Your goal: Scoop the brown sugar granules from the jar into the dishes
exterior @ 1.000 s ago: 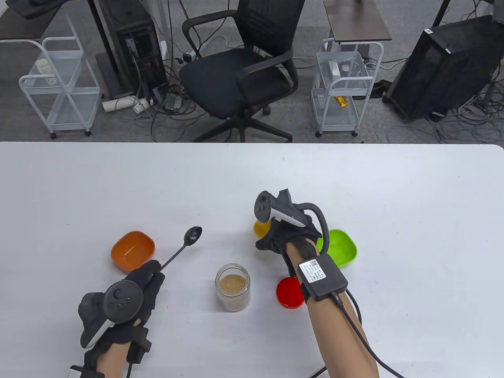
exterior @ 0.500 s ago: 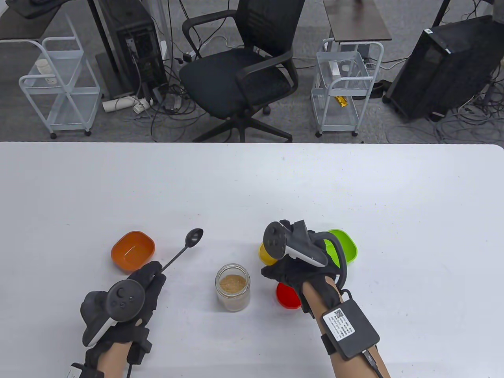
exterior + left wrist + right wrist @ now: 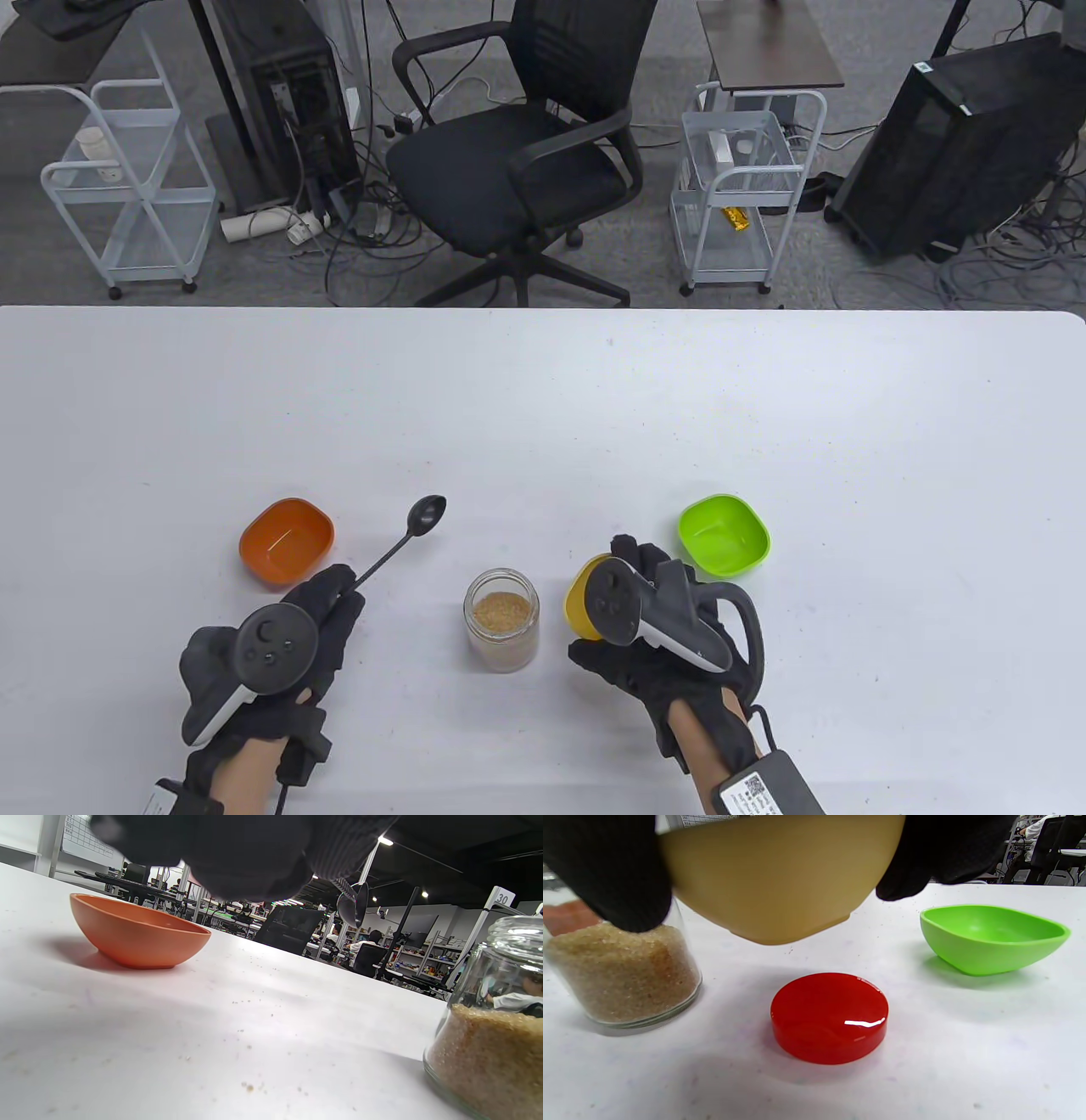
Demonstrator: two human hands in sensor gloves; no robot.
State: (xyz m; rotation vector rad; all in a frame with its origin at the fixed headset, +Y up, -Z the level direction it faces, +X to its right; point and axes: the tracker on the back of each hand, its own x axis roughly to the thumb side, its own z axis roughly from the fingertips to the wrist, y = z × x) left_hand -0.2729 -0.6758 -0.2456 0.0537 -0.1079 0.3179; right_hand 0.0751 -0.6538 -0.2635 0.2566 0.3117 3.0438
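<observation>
My right hand [image 3: 670,654] holds the yellow dish [image 3: 772,878] in curled fingers [image 3: 611,878], lifted above the red lid [image 3: 829,1016], just right of the jar [image 3: 501,620] of sugar. My left hand [image 3: 280,645] pinches the spoon [image 3: 407,535], bowl raised. Farther off on the table [image 3: 543,399] sit the orange dish [image 3: 286,543] and green dish [image 3: 724,535].

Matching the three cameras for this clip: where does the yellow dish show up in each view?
Table view: yellow dish right of the jar, gripped by the right hand.
Left wrist view: not in it; only the jar at the right edge.
Right wrist view: yellow dish fills the top centre, lifted above the red lid.
Shared landmark: the jar, seen in all three views.
</observation>
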